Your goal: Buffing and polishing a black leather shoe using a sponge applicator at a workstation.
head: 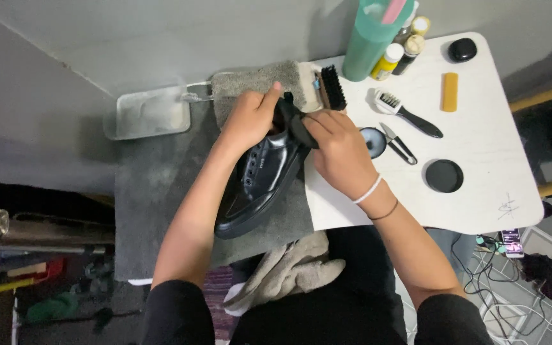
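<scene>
The black shoe (258, 185) lies under both hands: left hand (250, 118) grips its heel, right hand (337, 150) clasps a dark cloth (292, 121).

Wall: plain grey painted wall (161, 32) across the far side, evenly lit.
Table: small white rounded-corner tabletop (480, 147) on the right.
Work surface: grey carpet-like mat (154, 185) at centre left.
Floor: grey tiled floor (544, 255) near right, strewn with tangled thin cables (487, 262).
Furniture: yellowish wooden rails (544, 96) at the far right edge.
Left side: dark, shadowed clutter (27, 255).
</scene>
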